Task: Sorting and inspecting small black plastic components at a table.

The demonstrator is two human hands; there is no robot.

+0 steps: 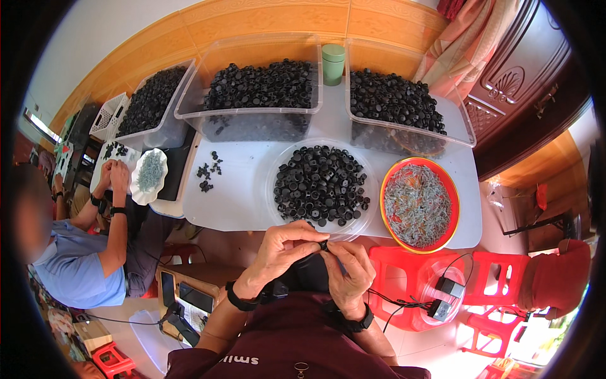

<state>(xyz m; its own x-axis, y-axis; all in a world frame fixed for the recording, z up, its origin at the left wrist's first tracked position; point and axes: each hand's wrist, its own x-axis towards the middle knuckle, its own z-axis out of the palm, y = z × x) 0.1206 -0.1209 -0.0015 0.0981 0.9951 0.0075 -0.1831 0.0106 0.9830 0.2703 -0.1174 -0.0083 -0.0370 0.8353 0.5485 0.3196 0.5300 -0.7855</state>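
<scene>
My left hand (281,252) and my right hand (348,270) meet in front of my chest, just below the table's near edge. Their fingertips pinch one small black plastic part (324,244) between them. Right above my hands a clear round tray (274,165) holds a heap of the same black round parts. To its right stands a red round bowl (449,189) full of small grey metal screws.
Three clear bins of black parts line the back of the white table (240,202): left (165,134), middle (252,120), right (464,136). A green cup (333,63) stands between them. A co-worker's hands (113,174) work by a white dish of screws (150,172). Red stools (410,278) stand at right.
</scene>
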